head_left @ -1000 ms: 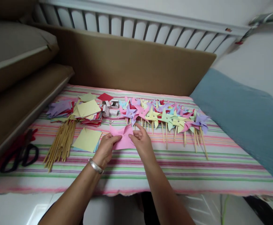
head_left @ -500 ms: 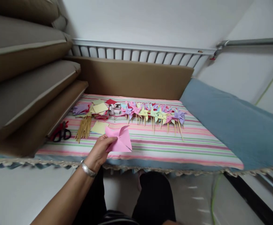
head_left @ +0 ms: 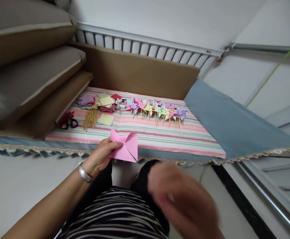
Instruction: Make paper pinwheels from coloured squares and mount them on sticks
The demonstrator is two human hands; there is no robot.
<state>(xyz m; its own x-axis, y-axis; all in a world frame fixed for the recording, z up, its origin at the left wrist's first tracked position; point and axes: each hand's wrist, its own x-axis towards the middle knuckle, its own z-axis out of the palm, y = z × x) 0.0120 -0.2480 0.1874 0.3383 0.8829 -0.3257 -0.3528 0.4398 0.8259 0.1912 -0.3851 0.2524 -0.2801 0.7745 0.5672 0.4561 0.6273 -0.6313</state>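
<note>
My left hand (head_left: 100, 155) pinches a pink folded paper pinwheel head (head_left: 125, 148) by its left edge, holding it in the air in front of the striped surface's near edge. A silver bracelet sits on that wrist. My right hand (head_left: 182, 199) is low and close to the camera at the lower right, smeared by motion, so its fingers do not show clearly. A row of finished paper pinwheels on sticks (head_left: 157, 111) lies on the striped cloth (head_left: 160, 136).
On the cloth's left lie bamboo sticks (head_left: 90, 119), a yellow paper square (head_left: 106, 119), stacks of coloured paper (head_left: 102, 101) and red-handled scissors (head_left: 67, 121). Brown cushions (head_left: 30, 79) stack at left, a blue blanket (head_left: 232, 122) at right, a railing behind.
The view has pulled back from the striped surface. My right hand let go of the pink paper, dropped out of sight, and now sweeps in blurred at the lower right. My left hand kept the paper.
</note>
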